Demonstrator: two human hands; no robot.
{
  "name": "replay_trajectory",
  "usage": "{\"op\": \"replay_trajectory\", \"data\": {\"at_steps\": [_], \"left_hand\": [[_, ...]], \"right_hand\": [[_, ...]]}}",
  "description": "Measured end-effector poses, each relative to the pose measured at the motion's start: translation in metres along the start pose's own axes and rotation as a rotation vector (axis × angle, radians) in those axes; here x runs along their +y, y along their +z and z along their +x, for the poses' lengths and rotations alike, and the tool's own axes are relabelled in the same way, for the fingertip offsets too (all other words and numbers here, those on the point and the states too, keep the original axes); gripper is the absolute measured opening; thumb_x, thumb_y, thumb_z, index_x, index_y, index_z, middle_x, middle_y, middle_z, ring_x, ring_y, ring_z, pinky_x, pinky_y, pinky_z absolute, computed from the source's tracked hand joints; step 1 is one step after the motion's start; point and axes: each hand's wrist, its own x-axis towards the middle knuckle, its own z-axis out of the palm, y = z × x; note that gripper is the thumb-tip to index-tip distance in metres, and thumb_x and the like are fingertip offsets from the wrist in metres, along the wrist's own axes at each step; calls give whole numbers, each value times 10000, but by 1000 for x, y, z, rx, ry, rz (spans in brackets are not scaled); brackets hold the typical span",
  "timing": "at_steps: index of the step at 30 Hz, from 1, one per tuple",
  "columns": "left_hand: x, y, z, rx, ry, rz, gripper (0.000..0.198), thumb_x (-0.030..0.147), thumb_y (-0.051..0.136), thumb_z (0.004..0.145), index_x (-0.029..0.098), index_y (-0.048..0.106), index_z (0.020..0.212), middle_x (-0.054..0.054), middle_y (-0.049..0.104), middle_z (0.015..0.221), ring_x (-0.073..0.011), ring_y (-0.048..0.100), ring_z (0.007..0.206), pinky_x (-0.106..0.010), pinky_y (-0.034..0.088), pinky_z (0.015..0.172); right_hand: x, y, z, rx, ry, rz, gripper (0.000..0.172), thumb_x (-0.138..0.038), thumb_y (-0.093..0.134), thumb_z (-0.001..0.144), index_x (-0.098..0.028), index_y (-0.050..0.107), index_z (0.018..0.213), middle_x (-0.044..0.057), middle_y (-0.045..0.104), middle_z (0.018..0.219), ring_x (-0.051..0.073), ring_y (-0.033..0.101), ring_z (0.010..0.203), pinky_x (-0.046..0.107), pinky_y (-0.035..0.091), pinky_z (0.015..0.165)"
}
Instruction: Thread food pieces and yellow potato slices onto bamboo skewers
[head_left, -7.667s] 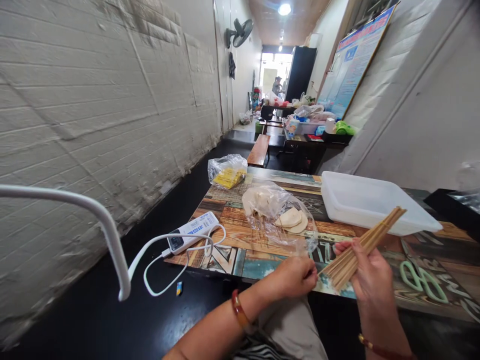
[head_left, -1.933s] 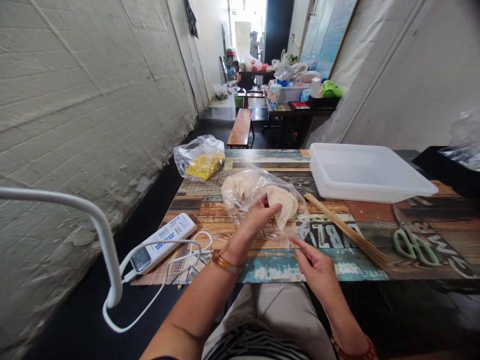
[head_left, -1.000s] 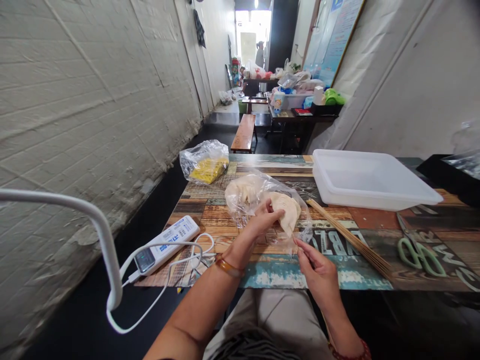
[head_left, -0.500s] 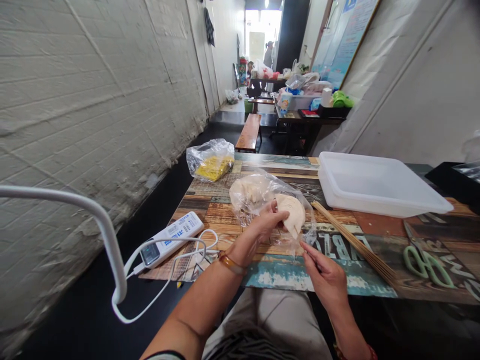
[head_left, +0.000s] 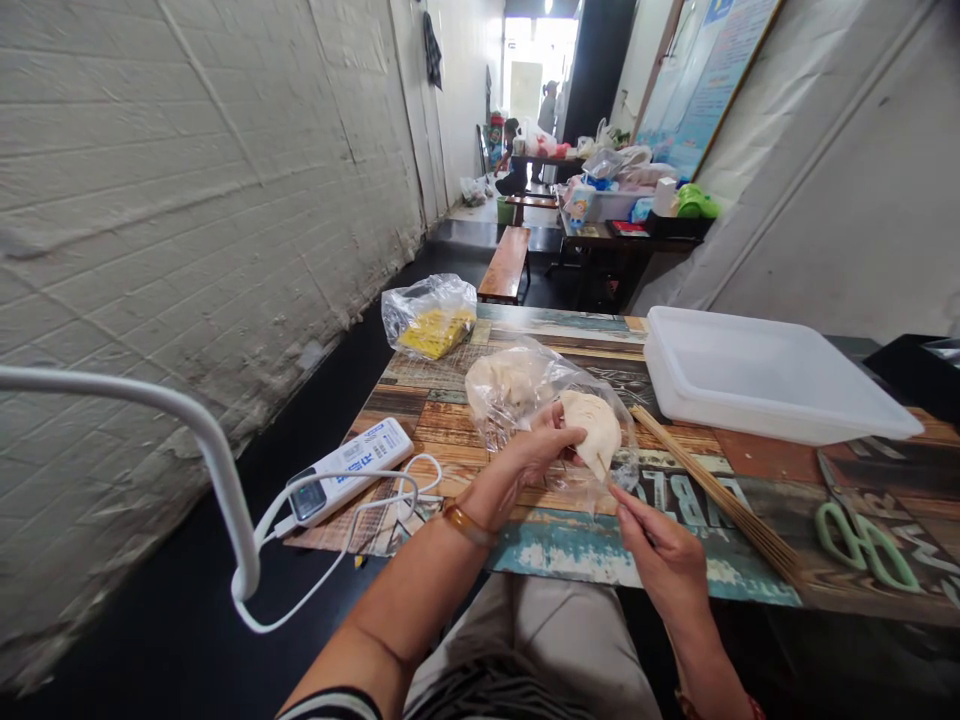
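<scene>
My left hand (head_left: 551, 448) grips a pale, rounded, folded food sheet (head_left: 594, 422) by its left edge, thumb on top. The sheet narrows to a point toward me. At that point my right hand (head_left: 664, 545) pinches a thin bamboo skewer (head_left: 606, 468), whose far part is hidden by the sheet. Beneath and behind the sheet spreads a clear plastic bag (head_left: 551, 362), with more pale pieces (head_left: 510, 385) inside. A bundle of bamboo skewers (head_left: 712, 490) lies just right of my hands.
Green-handled scissors (head_left: 862, 540) lie on the right of the patterned table (head_left: 442, 420), below a white plastic tub (head_left: 772, 420). At left are a white device (head_left: 352, 470) with cables and a bag of yellow pieces (head_left: 435, 330). A bench (head_left: 506, 262) stands beyond.
The view has shifted slightly, so the scene sits a little further right. Both hands keep their hold, and the pale sheet has turned slightly, looking rounder now.
</scene>
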Motion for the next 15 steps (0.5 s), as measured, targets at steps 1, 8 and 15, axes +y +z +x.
{"op": "replay_trajectory", "data": {"at_steps": [1, 8, 15], "left_hand": [[0, 0, 0, -5, 3, -3, 500, 261, 739, 572, 135, 615, 1040, -44, 663, 800, -102, 561, 567, -200, 449, 480], [-2, 1, 0, -10, 22, 5, 515, 213, 688, 595, 142, 606, 1098, -51, 679, 850, -98, 553, 555, -207, 460, 479], [-1, 1, -1, -35, 28, 36, 477, 207, 666, 607, 141, 596, 1074, -49, 670, 852, -102, 563, 575, -206, 473, 482]], "right_hand": [[0, 0, 0, 1, -1, -3, 316, -396, 545, 836, -242, 740, 1033, 46, 750, 836, 223, 700, 753, 321, 570, 743], [-3, 3, 4, -1, 1, 0, 329, -400, 547, 830, -230, 738, 1036, 56, 740, 783, 227, 695, 755, 332, 563, 731], [-8, 3, 8, -14, 28, -18, 352, -411, 523, 835, -202, 741, 1017, 55, 726, 729, 207, 682, 697, 300, 552, 671]]}}
